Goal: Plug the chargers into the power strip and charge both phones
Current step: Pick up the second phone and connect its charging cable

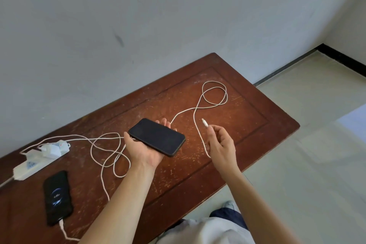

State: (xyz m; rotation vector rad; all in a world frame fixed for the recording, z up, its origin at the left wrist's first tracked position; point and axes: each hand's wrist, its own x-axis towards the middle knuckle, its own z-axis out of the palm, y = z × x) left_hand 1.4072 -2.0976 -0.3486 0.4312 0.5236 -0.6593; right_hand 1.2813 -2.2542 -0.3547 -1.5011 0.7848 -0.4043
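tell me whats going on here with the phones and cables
A person is charging two phones at a wooden table. The left hand holds a dark phone, not yet connected; the right hand pinches a white cable's plug end. A second phone lies cabled, screen lit, beside the power strip.

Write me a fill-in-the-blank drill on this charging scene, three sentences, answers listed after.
1. The left hand holds a phone whose screen is ____.
2. The right hand pinches the free cable connector, which is not yet ____ the held phone.
3. The second phone lies on the ____ with a cable in its port.

Answers: dark; plugged into; table
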